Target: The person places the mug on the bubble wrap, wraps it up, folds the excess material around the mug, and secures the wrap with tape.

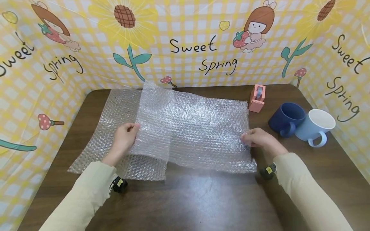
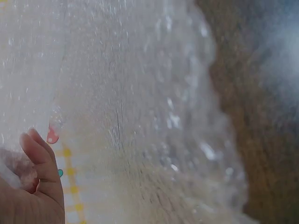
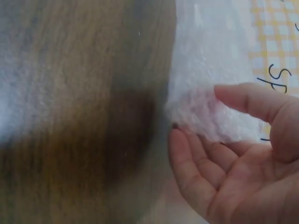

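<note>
A clear sheet of bubble wrap (image 1: pixel 208 128) is stretched between both hands above the table. My left hand (image 1: pixel 126 136) pinches its left edge between thumb and fingers; in the left wrist view the sheet fills most of the picture beside that hand (image 2: pixel 39 177). At the opposite edge my right hand (image 1: pixel 261 140) holds the sheet, its thumb on the near side and several fingers behind, as the right wrist view of the hand (image 3: pixel 247 154) shows. Another piece of bubble wrap (image 1: pixel 118 106) lies on the table at the left, partly covered by the held sheet.
A pink tape dispenser (image 1: pixel 257 99) stands at the back right of the brown table (image 1: pixel 185 202). Right of it are a dark blue mug (image 1: pixel 278 120) and a light blue mug (image 1: pixel 306 128), side by side. A yellow checked cloth (image 1: pixel 185 19) hangs around the back and sides.
</note>
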`<state>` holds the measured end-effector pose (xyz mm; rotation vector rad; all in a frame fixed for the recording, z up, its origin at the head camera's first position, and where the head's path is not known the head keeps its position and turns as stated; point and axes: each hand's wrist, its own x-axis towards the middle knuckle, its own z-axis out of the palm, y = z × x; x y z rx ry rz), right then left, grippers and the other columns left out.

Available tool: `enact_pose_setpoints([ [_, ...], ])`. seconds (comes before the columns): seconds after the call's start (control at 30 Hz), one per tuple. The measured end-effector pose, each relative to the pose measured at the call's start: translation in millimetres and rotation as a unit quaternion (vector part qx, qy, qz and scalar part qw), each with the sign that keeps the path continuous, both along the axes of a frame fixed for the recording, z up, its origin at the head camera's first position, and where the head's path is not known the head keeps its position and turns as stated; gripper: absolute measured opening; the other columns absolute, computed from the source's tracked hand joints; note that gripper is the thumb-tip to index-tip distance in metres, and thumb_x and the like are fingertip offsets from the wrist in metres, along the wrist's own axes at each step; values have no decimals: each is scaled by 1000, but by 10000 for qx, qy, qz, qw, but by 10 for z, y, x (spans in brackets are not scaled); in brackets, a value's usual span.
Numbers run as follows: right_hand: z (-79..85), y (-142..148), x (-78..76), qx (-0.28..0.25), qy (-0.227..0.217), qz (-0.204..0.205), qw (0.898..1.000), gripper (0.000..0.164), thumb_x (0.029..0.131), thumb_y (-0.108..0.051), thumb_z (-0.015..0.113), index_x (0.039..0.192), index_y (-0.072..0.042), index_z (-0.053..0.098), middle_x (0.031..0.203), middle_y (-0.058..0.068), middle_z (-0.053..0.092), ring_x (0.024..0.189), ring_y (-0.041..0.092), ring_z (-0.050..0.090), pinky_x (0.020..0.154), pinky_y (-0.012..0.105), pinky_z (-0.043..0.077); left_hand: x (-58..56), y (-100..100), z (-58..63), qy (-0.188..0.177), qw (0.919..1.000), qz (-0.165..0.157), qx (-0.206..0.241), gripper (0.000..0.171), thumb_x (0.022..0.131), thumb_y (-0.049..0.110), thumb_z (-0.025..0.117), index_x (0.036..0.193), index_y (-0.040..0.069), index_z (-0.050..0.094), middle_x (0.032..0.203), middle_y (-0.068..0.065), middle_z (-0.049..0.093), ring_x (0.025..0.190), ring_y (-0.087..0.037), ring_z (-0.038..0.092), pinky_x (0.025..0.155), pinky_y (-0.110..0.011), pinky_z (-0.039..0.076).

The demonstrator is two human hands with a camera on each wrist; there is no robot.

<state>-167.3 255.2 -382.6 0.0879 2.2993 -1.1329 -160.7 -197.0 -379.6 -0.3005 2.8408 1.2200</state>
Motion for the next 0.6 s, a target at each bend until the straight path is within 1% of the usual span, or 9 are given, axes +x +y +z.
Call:
enact_pose_setpoints([
  [0.13,1,9,-31,29,188,-370,9991,29,94,-22,57,95,6,64,75,-5,56,78,12,53,81,31,50,31,3,-17,-3,9999,-49,130,40,101,28,46,112,-6,63,69,1,51,57,-8,45,52,-22,41],
  [0.2,-8,10,-42,-34,187,-624,9979,28,94,-24,56,92,4,63,72,-6,54,76,11,51,75,27,47,44,3,-27,-5,9999,-63,137,38,100,27,47,110,-6,64,66,3,50,55,-7,45,50,-22,41],
  [0.23,-14,9,-47,-25,204,-726,9971,26,94,-24,56,89,1,62,69,-8,51,75,11,48,71,26,43,49,5,-33,-5,9999,-84,130,38,100,27,48,110,-6,64,66,3,51,55,-7,45,50,-23,41],
  [0.3,-20,0,-51,1,240,-939,9953,27,95,-26,55,91,1,61,70,-7,50,77,13,47,71,27,41,60,17,-43,-14,9999,-129,89,39,100,28,49,110,-7,64,69,1,54,56,-7,47,52,-23,41],
  [0.33,-25,-6,-54,39,265,-1048,9941,28,95,-26,55,93,1,60,73,-5,50,80,16,47,71,29,40,64,27,-50,-7,9999,-155,77,39,100,27,49,110,-7,64,70,-1,56,58,-7,47,53,-23,41],
  [0.4,-30,-21,-58,61,253,-1288,9913,34,95,-27,53,104,5,59,83,1,52,88,20,46,77,33,41,72,48,-62,0,9998,-180,73,39,99,27,51,111,-7,65,76,-5,61,60,-7,48,55,-22,41],
  [0.47,-40,-30,-69,130,309,-1430,9892,42,96,-27,52,119,8,56,98,9,56,96,24,47,85,40,45,79,68,-79,-22,9995,-260,160,39,99,26,51,112,-8,64,81,-12,65,61,-6,49,56,-21,42],
  [0.53,-39,-61,-67,143,308,-1635,9860,48,97,-27,51,128,9,51,113,18,53,103,28,46,93,46,43,69,66,-93,-58,9991,-327,263,38,99,24,52,113,-9,64,86,-17,67,60,-4,50,56,-21,43],
  [0.6,-23,-106,-50,193,331,-1810,9827,49,98,-27,50,131,9,50,119,21,52,105,30,45,96,48,42,44,39,-105,-158,9981,-419,418,37,99,23,52,114,-10,63,91,-20,68,59,-2,52,55,-20,45],
])
